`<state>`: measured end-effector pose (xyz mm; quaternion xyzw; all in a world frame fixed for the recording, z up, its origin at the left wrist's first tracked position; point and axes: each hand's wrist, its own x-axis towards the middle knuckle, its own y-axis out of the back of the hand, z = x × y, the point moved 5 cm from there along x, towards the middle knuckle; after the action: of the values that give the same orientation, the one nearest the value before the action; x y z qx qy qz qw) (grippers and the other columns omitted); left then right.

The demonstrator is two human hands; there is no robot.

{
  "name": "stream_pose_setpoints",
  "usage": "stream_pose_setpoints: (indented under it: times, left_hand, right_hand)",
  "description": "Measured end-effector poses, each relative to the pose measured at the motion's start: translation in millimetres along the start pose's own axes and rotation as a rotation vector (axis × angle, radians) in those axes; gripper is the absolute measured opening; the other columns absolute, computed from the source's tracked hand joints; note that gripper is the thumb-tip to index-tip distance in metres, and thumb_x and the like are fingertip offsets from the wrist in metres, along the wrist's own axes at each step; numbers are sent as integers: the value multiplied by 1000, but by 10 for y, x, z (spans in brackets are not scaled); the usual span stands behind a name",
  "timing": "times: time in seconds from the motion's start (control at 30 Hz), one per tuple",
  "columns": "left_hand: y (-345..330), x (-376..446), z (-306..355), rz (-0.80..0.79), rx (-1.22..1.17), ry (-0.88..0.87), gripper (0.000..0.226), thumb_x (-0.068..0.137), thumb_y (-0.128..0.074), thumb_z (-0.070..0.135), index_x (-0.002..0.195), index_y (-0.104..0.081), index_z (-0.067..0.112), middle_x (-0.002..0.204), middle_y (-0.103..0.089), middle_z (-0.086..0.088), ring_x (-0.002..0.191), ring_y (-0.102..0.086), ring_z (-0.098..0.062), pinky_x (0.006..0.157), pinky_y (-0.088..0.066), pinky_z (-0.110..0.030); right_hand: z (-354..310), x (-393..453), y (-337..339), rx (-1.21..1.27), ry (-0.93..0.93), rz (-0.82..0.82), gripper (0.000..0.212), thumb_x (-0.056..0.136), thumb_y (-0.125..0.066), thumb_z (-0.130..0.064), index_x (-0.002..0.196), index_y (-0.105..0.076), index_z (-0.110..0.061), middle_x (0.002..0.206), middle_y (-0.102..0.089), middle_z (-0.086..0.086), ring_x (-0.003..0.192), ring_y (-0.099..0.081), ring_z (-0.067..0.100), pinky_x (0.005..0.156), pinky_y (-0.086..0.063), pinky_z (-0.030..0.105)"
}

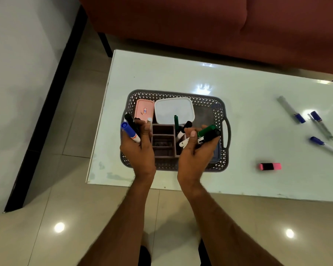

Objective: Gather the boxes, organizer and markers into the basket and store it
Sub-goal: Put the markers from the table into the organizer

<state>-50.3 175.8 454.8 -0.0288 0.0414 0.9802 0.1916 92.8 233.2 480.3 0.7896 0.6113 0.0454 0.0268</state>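
Head view: A grey lattice basket [222, 110] sits on the pale glossy desk [181, 73], near its left end. Inside, along the far wall, a pink box [145, 110] lies beside a white box [173, 111]. In front of them stands a mauve compartment organizer [162, 140], with a green marker [176, 120] and a black-capped marker [184, 129] upright in its right section.

The left hand [140, 148] is closed around a bundle of markers, including a blue-capped marker [130, 132], over the basket's left edge. The right hand [195, 152] grips a green-capped marker [206, 130] and a black marker [210, 136] over the basket's right half.

Well to the right on the desk lie three blue-capped markers [291, 110] and a pink highlighter [270, 166]. A red sofa [200, 25] stands beyond the desk.
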Motion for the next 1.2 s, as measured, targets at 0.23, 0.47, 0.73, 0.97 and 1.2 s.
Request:
stream_pose_setpoints:
  times: [0.23,0.47,0.73,0.97,1.2]
  left_hand:
    - [-8,49,-116,6,17,-3,28,93,-73,20,98,-56,42,94,-72,3,96,-71,-18,83,-47,-1]
    - [-36,36,-80,-32,-10,-25,38,90,-77,10,95,-58,43,91,-68,21,94,-69,4,91,-52,-10]
    - [-48,26,-110,-84,19,-68,22,90,-77,17,101,-62,28,96,-68,19,100,-69,-6,93,-58,-26]
    - [-35,-9,-107,-96,3,-179,3,100,-62,15,101,-65,15,97,-70,4,100,-67,-9,88,-56,-24]
    - [-69,1,-117,-39,43,-179,20,99,-58,32,101,-67,14,98,-70,0,100,-69,-17,83,-53,-14]
  right_hand:
    - [70,-16,-55,-22,12,8,34,104,-52,-2,109,-46,-35,97,-68,-5,88,-67,6,82,-50,11]
    - [109,-72,-88,-9,-3,33,39,102,-53,1,112,-46,-37,101,-66,-11,102,-70,17,92,-50,17]
    - [194,-102,-93,-41,-9,-43,42,94,-54,14,127,-45,-11,106,-63,13,104,-65,20,100,-49,20]
    - [198,-88,-101,-111,20,-73,38,96,-53,11,127,-51,-11,106,-63,12,104,-64,19,99,-50,21]
    - [233,-69,-108,-172,30,-80,26,98,-50,8,121,-56,-2,106,-63,11,101,-64,19,94,-51,17]
